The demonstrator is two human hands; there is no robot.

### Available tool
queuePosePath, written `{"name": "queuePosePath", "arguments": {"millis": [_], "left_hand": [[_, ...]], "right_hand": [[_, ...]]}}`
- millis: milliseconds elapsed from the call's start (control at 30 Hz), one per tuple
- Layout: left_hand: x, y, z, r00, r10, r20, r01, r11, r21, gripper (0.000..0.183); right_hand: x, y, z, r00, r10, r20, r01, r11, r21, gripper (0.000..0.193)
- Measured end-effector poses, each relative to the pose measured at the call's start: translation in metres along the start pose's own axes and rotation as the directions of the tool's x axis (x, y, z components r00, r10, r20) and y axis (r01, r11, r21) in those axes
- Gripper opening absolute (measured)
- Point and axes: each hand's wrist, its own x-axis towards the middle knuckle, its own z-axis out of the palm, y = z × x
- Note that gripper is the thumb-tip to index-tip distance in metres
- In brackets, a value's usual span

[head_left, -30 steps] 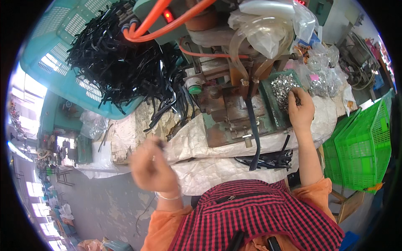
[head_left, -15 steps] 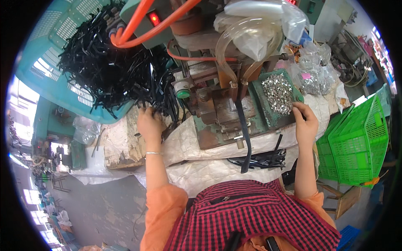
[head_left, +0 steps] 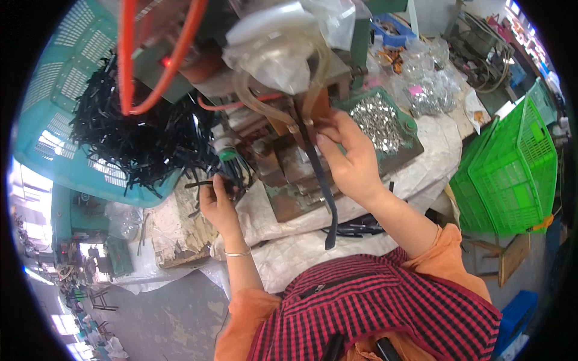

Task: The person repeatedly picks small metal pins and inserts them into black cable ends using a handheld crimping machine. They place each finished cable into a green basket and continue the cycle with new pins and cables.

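My left hand is closed on a black eyeglass temple, beside the heap of black temples. Another long temple with a bent tip, the clamped eyeglass temple, sticks out toward me from the bench press. At the press's working point, my right hand has its thumb and fingers pinched together close to the upper end of that temple. What the right fingertips hold, if anything, is hidden. Small shiny metal pieces fill a green tray just beyond the right hand.
A turquoise basket holds the heap at the left. Orange hoses and a clear tube hang over the press. More temples lie on the cloth before it. Bagged metal parts and a green crate are at the right.
My right hand has left the metal pieces and moved left to the press. My left hand has drawn back from the heap with a temple in its fingers. The view has shifted.
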Motion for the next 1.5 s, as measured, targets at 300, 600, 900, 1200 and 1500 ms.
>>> {"name": "queuePosePath", "arguments": {"millis": [300,600,900,1200,1500], "left_hand": [[0.000,0.167,0.035,0.850,0.527,0.009,-0.478,0.778,-0.408,0.011],[-0.047,0.158,0.056,0.470,0.800,0.372,-0.827,0.547,-0.132,0.019],[-0.051,0.131,0.080,0.305,0.901,0.308,-0.928,0.354,-0.115,0.028],[-0.086,0.131,0.043,0.529,0.758,0.381,-0.819,0.573,-0.004,0.025],[-0.006,0.108,-0.062,0.877,0.476,0.055,-0.401,0.665,0.630,0.013]], "right_hand": [[0.000,-0.018,0.013,0.995,0.098,0.029,-0.102,0.975,0.196,0.047],[0.007,-0.023,-0.027,0.976,-0.144,0.162,0.192,0.923,-0.333,0.048],[-0.010,0.074,-0.119,0.980,-0.195,-0.041,0.047,0.429,-0.902,0.018],[-0.004,0.065,-0.102,0.964,-0.032,-0.262,-0.154,0.739,-0.656,0.012],[-0.008,0.059,-0.101,0.969,0.128,-0.213,-0.182,0.948,-0.261,0.016]]}}
